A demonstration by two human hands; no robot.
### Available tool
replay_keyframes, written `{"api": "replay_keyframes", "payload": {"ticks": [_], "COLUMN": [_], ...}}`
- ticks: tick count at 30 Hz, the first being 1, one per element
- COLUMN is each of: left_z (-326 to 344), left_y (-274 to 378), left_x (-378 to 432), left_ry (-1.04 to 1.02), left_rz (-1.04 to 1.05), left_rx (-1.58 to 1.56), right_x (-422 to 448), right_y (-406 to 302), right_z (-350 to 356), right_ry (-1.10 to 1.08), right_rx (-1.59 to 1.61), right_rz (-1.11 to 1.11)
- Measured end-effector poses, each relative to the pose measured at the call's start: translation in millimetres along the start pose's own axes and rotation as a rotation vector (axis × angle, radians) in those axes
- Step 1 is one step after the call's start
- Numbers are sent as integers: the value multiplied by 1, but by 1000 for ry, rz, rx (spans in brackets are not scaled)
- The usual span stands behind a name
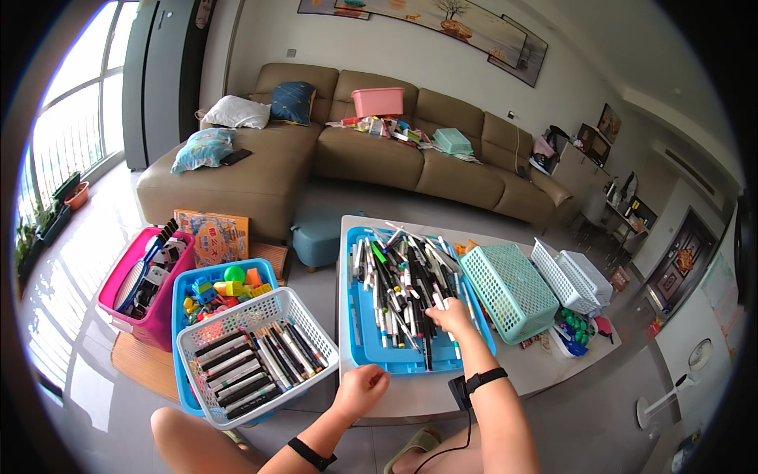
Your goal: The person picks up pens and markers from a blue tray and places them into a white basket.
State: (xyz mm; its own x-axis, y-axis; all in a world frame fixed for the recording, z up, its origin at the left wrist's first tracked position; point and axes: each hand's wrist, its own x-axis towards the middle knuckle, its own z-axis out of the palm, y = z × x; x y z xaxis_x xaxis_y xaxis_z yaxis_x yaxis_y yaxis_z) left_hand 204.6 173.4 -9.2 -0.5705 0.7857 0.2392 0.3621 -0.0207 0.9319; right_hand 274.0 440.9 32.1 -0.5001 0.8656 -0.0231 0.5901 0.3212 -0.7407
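Observation:
A large heap of marker pens (408, 278) lies on a blue plastic lid (385, 355) on the table. At the heap's right side, my right hand (453, 317) reaches in with its fingers on a white marker; whether it grips the marker is not certain. My left hand (362, 388) rests with curled fingers near the table's front left edge, and its inside is hidden. To its left, a white perforated plastic basket (314, 332) holds rows of markers (260, 367) laid side by side. This basket sits over a blue bin (180, 355) of colourful toys.
A pink bin (160, 332) with a racket stands at the left. On the table's right side are a green perforated basket (515, 296), white baskets (568, 275) and green toys (574, 326). Beyond the table stand a blue stool (320, 237) and a brown sofa (367, 154) bearing scattered items.

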Motion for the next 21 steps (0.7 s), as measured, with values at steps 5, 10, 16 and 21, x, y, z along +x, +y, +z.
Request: {"api": "replay_keyframes", "payload": {"ticks": [5, 10, 16, 21], "left_z": [-2, 0, 1, -1], "left_y": [1, -1, -6, -7], "left_x": [0, 1, 0, -1], "left_ry": [-2, 10, 51, 63], "left_rz": [12, 35, -17, -56], "left_rx": [11, 3, -100, -159], "right_x": [-28, -44, -72, -97], "right_y": [-17, -16, -36, -64], "right_z": [10, 4, 12, 40], "right_ry": [-46, -13, 102, 22], "right_rx": [-430, -375, 839, 884], "right_rz": [-132, 8, -122, -483]}}
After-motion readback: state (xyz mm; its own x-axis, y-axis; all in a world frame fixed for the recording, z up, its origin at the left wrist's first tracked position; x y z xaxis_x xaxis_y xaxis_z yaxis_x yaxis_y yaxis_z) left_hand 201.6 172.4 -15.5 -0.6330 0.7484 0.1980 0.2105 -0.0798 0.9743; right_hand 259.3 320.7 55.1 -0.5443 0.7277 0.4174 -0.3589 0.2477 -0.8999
